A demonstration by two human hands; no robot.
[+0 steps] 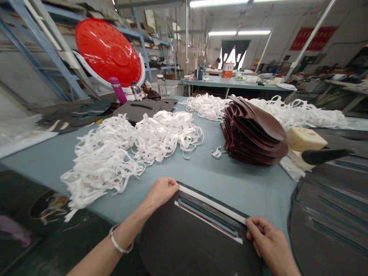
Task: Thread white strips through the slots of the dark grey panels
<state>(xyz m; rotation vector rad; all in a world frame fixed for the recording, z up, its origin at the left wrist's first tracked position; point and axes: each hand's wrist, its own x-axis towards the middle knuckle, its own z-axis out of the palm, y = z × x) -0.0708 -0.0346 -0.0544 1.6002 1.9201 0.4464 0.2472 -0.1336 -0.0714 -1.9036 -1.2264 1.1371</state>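
Observation:
A dark grey panel (184, 237) with a long slot lies before me at the table's near edge. A white strip (211, 202) runs along the panel's upper edge, above the slot; a second white strip (208, 222) borders the slot's lower side. My left hand (163, 190) pinches the upper strip's left end at the panel's corner. At its right end, the fingers of my right hand (263, 237) are closed on the same strip. Tangled white strips (161, 136) lie heaped beyond my left hand. A stack of dark brown pieces (253, 130) stands beyond the panel.
Slotted dark panels (330, 222) are piled at the right, near a black handle (327, 155) and a cream block (306, 138). More white strips (301, 111) lie along the far side. A red round cover (110, 53) and a purple bottle (117, 90) stand back left.

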